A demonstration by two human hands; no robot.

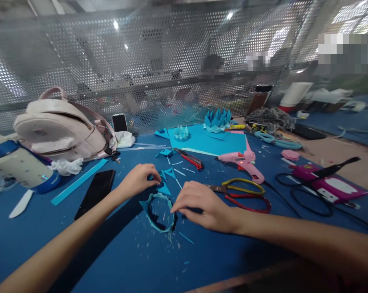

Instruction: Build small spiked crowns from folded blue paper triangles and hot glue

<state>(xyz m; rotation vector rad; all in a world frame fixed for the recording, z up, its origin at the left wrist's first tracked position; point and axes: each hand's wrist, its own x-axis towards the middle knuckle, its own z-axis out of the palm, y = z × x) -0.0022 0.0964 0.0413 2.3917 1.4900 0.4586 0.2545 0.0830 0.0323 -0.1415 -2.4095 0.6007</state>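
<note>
A light-blue folded-paper ring [151, 225] with pointed edges rests on the table in front of me. My right hand [205, 206] is at its right side, fingers curled and pinching the rim. Beyond the ring is a small group of folded blue paper pieces [165, 188]. At their left edge, my left hand [141, 178] has its fingertips closed on one piece; its fingers partly hide the hold. A further folded blue piece [165, 152] sits farther back. White strips and tiny paper scraps are scattered around the ring.
Close to my right hand are scissors [243, 197] and a pink glue gun [240, 160] with a cord. A red utility knife [191, 159] is behind. Finished paper crowns [217, 121] stand on blue sheets [202, 140]. Left are a phone [96, 193], backpack [62, 130] and bottle [22, 165].
</note>
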